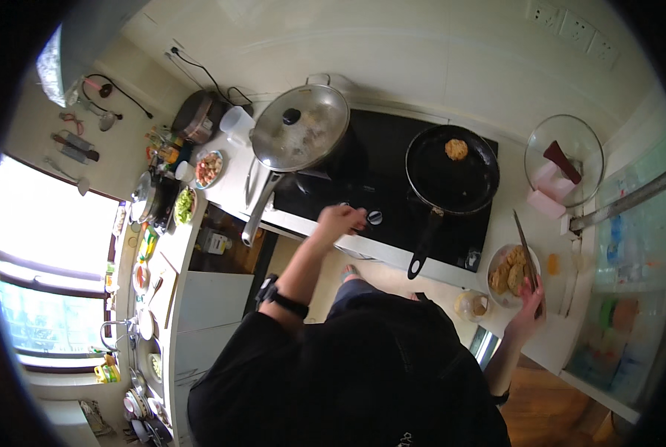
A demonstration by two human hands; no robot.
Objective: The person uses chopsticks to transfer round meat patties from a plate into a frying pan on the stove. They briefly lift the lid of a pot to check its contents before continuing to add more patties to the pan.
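Observation:
My right hand (531,299) holds a pair of chopsticks (525,240) over the white plate of browned fried patties (514,271), at the counter right of the stove. My left hand (341,222) is at the front of the black cooktop (366,167), just left of a stove knob (374,217); its fingers are curled, and I see nothing in them. One browned patty (456,150) lies in the upper part of the black frying pan (450,184). A steel pan with a steamed-up glass lid (307,128) covers the left burner.
A glass lid (564,162) leans at the back right, near a pink box (548,201). A jar (471,306) stands near the right front edge. Plates of chopped meat (208,169) and chopped greens (184,207) are on the left counter. Both pan handles reach past the cooktop's front.

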